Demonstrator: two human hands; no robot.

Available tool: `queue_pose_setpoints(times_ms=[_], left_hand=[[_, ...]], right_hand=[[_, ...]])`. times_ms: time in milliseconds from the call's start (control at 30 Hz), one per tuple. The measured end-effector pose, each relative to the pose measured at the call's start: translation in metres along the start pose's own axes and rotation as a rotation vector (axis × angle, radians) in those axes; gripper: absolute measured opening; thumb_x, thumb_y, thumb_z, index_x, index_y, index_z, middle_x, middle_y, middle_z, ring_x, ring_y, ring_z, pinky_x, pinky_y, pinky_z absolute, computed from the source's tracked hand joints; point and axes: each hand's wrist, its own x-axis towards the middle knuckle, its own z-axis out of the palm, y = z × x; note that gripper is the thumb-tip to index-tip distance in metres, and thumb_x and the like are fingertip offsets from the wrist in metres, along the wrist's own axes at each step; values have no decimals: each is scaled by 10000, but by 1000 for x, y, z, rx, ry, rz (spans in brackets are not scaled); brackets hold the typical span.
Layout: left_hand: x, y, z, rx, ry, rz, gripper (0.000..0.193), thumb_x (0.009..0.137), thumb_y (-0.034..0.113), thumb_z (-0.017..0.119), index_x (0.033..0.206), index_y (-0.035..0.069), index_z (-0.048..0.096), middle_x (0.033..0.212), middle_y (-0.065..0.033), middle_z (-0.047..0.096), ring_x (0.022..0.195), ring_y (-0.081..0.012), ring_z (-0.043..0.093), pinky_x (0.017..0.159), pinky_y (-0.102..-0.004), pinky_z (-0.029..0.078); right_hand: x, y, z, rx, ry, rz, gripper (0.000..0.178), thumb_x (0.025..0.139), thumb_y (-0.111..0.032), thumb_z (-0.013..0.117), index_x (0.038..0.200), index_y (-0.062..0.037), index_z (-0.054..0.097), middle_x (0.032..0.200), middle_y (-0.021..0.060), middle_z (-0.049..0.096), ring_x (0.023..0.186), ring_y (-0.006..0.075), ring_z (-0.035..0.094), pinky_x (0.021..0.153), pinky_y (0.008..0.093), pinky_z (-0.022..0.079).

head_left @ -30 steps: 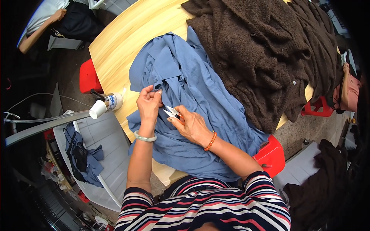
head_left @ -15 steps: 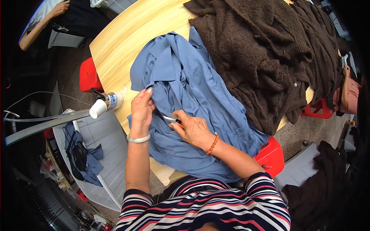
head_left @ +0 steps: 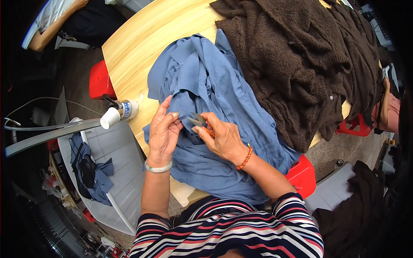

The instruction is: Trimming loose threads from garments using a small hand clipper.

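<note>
A blue garment (head_left: 241,112) lies bunched across the wooden table in front of me, its collar-like flaps toward the far left. Over its left part is my left hand (head_left: 165,135), palm turned up and fingers loosely apart, with nothing visible in them. My right hand (head_left: 221,135) is closed around small thread snips (head_left: 197,119). Their two metal blades stand apart and point left toward my left fingers. The snips' handle is mostly hidden in my palm.
Dark brown fleecy cloth (head_left: 284,64) covers the table's right side. At the left edge stand a bottle (head_left: 127,110) and a white cup (head_left: 110,118). Red stools (head_left: 101,79) sit by the table; a grey bin (head_left: 109,159) holds blue cloth. Other people are at upper left and far right.
My left hand has let go of the garment's edge and turned, its fingers spreading. The snips have shifted slightly up and their blades have come into clearer view.
</note>
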Motion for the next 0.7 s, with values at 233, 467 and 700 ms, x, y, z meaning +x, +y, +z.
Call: queue_pose_setpoints(times_ms=[233, 467, 700], left_hand=[[-8, -1, 16, 13, -24, 37, 647, 934, -9, 479, 1521, 43, 210, 837, 22, 549, 790, -78, 542, 852, -316, 490], [-8, -8, 20, 47, -50, 106, 674, 919, -22, 454, 1533, 29, 179, 842, -1, 574, 788, -90, 541, 808, -307, 490], [-9, -10, 23, 22, -21, 86, 666, 928, -16, 449, 1534, 29, 177, 854, -10, 584, 787, -94, 547, 801, -297, 489]], right_hand=[[4, -3, 2, -36, 14, -12, 330, 875, -246, 707, 1094, -48, 558, 722, 134, 664, 634, 319, 672, 530, 395, 514], [8, -5, 4, -69, -8, 2, 310, 887, -234, 689, 1082, -42, 543, 708, 130, 658, 624, 327, 663, 526, 409, 504], [7, -3, 7, -62, -37, 66, 311, 919, -261, 649, 1088, -35, 520, 692, 137, 654, 618, 346, 657, 530, 432, 500]])
